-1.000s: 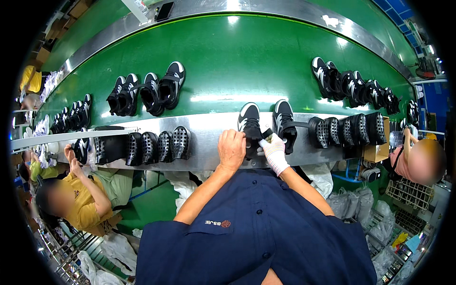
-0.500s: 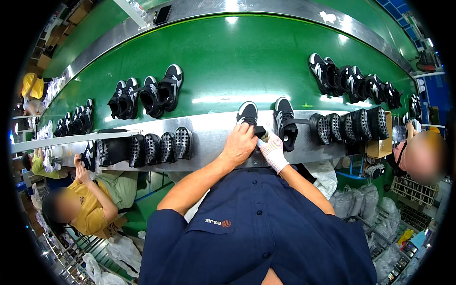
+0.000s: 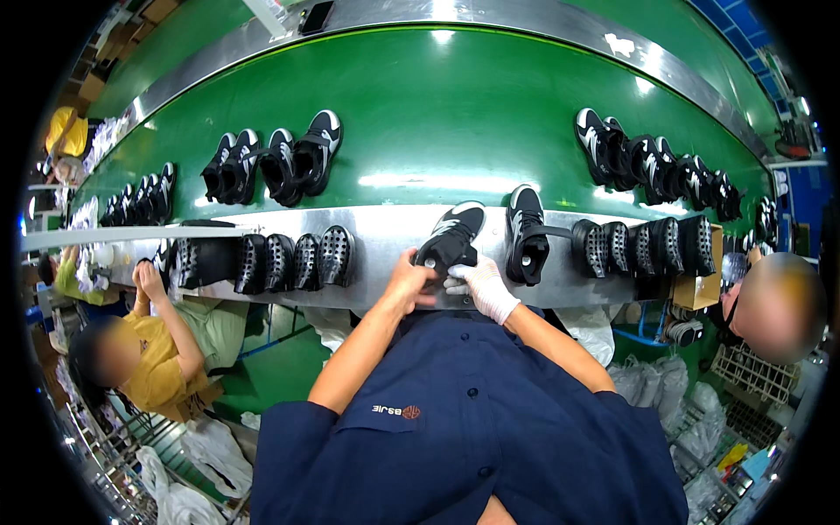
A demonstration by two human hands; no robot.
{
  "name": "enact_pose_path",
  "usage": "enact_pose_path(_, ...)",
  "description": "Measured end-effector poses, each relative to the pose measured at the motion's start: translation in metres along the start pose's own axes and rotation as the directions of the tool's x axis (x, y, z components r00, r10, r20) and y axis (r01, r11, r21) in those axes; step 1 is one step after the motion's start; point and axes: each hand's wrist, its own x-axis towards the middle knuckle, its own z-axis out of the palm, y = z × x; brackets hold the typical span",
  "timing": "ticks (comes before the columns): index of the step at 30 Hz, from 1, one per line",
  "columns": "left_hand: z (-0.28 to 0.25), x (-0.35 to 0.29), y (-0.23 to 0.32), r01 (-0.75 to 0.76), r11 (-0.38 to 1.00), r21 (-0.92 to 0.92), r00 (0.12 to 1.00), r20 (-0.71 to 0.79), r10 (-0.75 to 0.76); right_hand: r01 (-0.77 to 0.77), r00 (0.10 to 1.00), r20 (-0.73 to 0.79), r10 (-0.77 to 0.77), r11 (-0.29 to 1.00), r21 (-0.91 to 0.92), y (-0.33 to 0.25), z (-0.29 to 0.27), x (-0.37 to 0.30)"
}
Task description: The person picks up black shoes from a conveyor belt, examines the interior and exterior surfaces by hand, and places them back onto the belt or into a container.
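A black sneaker with white and grey trim stands between my hands on the metal ledge, its toe turned up and to the right. My left hand, bare, is at the left of its heel, fingers apart, the thumb side close to the shoe. In a white knit glove, my right hand has its fingers closed at the right side of the heel, by the strap; their tips are partly hidden. Just right of it stands a second black sneaker, toe pointing away, its strap stretched out to the right.
Black studded shoe forms line the ledge at left, with more forms at right. Pairs of sneakers sit on the green belt. A co-worker is at left, another person at right. A cardboard box stands at right.
The sneaker between my hands has swung from pointing straight away to toe-right. My left hand has come off the top of the shoe, moved left and nearer, and spread its fingers.
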Motion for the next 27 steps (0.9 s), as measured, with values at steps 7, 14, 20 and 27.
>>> enact_pose_path(7, -0.034, -0.012, 0.004, -0.475, 0.755, 0.452, 0.787, -0.166, 0.594, 0.568, 0.823, 0.371, -0.430, 0.595, -0.569, -0.060, -0.018, -0.068)
enact_pose_path(14, -0.035, -0.053, 0.018, -0.506, 0.622, 0.597, 0.773, -0.006, 0.634, 0.512, 0.840, 0.472, -0.269, 0.682, -0.523, -0.090, -0.004, -0.107)
enact_pose_path(20, -0.041, -0.059, 0.011, -0.561, 0.587, 0.584, 0.754, 0.067, 0.654, 0.568, 0.817, 0.480, -0.320, 0.591, -0.573, -0.080, -0.009, -0.105)
enact_pose_path(27, -0.051, -0.058, 0.020, -0.741, 0.422, 0.522, 0.599, 0.231, 0.767, 0.666, 0.745, 0.524, -0.412, 0.426, -0.613, -0.093, -0.002, -0.093)
